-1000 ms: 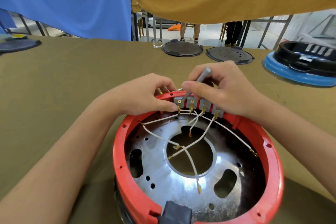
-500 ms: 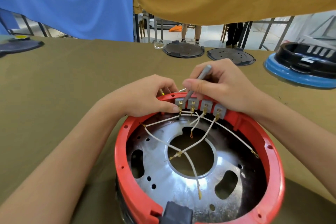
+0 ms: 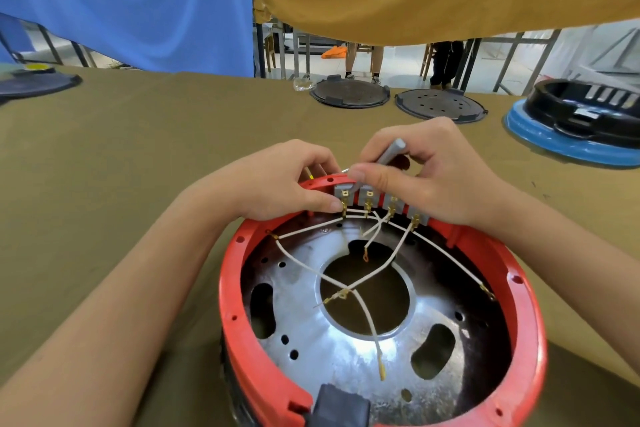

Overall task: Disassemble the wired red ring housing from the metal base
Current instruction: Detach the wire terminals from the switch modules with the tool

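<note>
A red ring housing (image 3: 526,333) stands on the table around a shiny metal base (image 3: 332,350) with a round centre hole. White wires (image 3: 367,315) with brass ends run from a grey terminal block (image 3: 382,202) on the far rim. My left hand (image 3: 277,180) grips the far rim, its thumb pressed beside the block's left terminal. My right hand (image 3: 426,173) holds a grey tool (image 3: 388,156) slanted down, its tip at the block's left end. A black part (image 3: 337,406) sits at the near rim.
Olive cloth covers the table (image 3: 104,184). Two dark round lids (image 3: 349,94) (image 3: 441,106) lie at the far edge. A black housing on a blue ring (image 3: 575,121) stands at far right, another dark disc (image 3: 31,83) at far left. Blue and tan cloths hang behind.
The hands and tool stay at the terminal block; the tool's handle has shifted only slightly. The view has drifted a little.
</note>
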`<state>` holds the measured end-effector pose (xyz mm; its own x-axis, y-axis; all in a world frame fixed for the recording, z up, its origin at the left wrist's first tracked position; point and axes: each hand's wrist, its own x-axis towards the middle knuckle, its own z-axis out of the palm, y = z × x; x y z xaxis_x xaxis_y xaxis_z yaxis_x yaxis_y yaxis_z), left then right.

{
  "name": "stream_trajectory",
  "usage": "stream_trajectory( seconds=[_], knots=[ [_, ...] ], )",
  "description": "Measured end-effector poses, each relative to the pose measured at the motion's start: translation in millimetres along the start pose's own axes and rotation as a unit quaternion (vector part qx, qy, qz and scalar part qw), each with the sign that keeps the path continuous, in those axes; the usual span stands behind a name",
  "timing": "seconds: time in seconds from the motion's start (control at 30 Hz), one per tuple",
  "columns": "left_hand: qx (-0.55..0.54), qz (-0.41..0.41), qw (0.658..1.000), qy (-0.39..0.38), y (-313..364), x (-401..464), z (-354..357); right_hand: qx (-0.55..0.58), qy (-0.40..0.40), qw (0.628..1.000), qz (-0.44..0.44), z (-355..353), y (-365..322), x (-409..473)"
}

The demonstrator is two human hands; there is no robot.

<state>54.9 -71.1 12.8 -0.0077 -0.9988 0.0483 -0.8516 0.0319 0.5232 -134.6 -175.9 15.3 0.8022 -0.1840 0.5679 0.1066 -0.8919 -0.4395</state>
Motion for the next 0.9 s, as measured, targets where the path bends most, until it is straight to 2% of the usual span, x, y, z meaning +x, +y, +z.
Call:
stream_trajectory(
  seconds=[0.13,0.43,0.63,0.77,0.83,0.9],
  knots=[
    [0.005,0.000,1.000,0.004,1,0,0,-0.049,-0.012,0.998,-0.029,-1,-3,-1],
    [0.011,-0.002,1.000,0.006,2,-1,1,0.140,-0.003,0.984,0.109,0,11,12],
    [0.029,0.009,0.999,0.020,2,-3,-2,0.171,0.005,0.978,0.119,3,14,10],
    [0.111,0.074,0.987,0.084,8,-5,-5,0.134,0.012,0.987,0.090,4,11,8],
    [0.116,0.123,0.979,0.115,13,-8,-6,0.132,0.013,0.987,0.091,3,10,9],
    [0.119,0.156,0.974,0.111,17,-9,-7,0.133,0.014,0.986,0.099,3,11,8]
  ],
)
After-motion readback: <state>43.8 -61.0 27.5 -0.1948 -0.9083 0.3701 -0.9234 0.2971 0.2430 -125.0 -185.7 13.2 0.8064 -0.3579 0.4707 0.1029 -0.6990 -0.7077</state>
